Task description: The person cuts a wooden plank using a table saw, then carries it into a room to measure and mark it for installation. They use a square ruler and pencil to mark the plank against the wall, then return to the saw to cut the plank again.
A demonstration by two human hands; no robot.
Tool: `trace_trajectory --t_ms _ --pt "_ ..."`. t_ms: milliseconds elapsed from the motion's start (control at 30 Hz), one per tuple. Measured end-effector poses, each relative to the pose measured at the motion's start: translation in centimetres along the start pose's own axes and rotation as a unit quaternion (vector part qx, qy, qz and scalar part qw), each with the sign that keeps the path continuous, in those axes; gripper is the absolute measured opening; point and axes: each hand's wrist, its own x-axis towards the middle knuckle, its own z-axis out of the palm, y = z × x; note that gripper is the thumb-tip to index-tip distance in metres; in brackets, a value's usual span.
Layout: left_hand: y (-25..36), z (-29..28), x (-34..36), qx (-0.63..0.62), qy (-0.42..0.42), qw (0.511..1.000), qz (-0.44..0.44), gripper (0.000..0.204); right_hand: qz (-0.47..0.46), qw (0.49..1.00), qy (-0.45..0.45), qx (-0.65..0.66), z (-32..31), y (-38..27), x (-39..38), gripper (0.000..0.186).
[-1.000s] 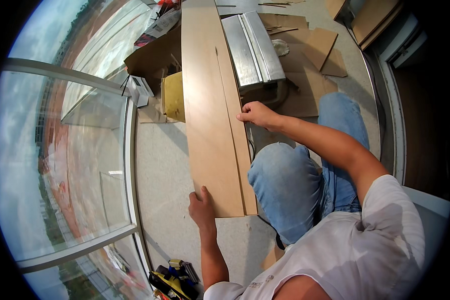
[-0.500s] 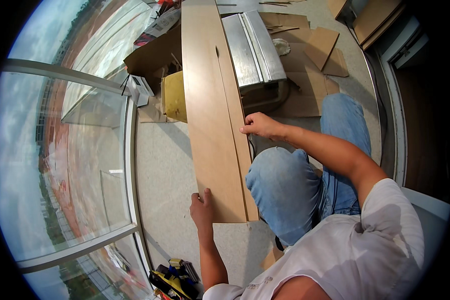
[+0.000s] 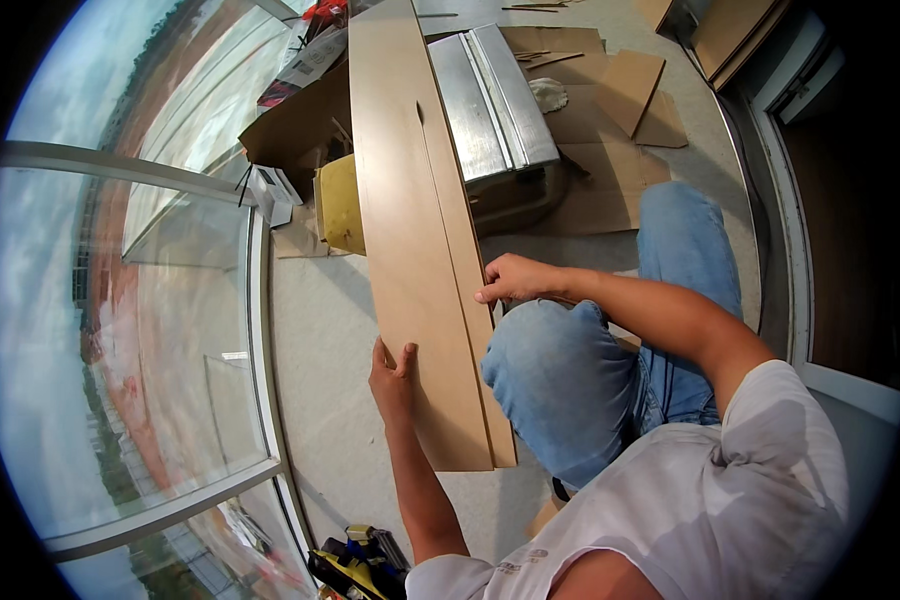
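Note:
A long light-brown wooden board point(image 3: 400, 215) stretches away from me across the metal-topped saw table point(image 3: 485, 95). A lengthwise slit parts a narrow strip point(image 3: 462, 275) along its right side from the wider piece. The slit ends in a small dark gap towards the far end, and past it the wood is whole. My left hand point(image 3: 393, 385) holds the left edge, thumb on top, other fingers partly hidden. On the right edge my right hand point(image 3: 515, 278) pinches the strip, just beyond my bent knee.
A yellow block-like object point(image 3: 340, 205) stands left of the board. Cardboard pieces point(image 3: 610, 190) lie on the floor around the saw table. Glass panes in a white frame point(image 3: 262, 350) run along my left. A black-and-yellow tool bag point(image 3: 355, 565) sits at lower left.
The board has slid a little towards me, its near end now lower in view. My right hand came back with it, while my left hand shifted farther up the left edge.

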Motion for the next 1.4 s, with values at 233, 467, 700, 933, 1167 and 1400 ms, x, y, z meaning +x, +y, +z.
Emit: trace_trajectory --t_ms 233,467,700,933,1167,1400 --pt "-1.6 -1.7 -3.5 -0.002 -0.003 0.999 -0.045 0.060 0.049 0.996 0.039 0.063 -0.7 -2.5 1.3 0.040" --pt "-2.9 -1.7 -5.9 -0.007 -0.007 0.999 -0.030 0.062 -0.030 0.990 0.117 0.073 -3.1 -0.9 5.3 0.038" --pt "-2.6 -1.9 -6.1 -0.018 -0.016 0.999 -0.042 0.061 -0.062 0.992 0.101 0.042 -2.7 0.1 5.2 0.038" --pt "-8.0 -3.4 -7.9 0.055 -0.005 0.998 -0.039 0.062 -0.016 0.996 0.084 0.007 -0.6 -2.3 1.2 0.040" --pt "-5.4 -2.2 -3.5 -0.018 -0.023 0.997 -0.073 0.072 -0.046 0.997 0.050 0.046 0.7 1.5 1.8 0.039" --pt "-0.3 -0.7 0.9 -0.063 -0.054 0.996 -0.035 0.073 -0.007 0.999 0.033 -0.011 1.6 0.1 -0.9 0.042"
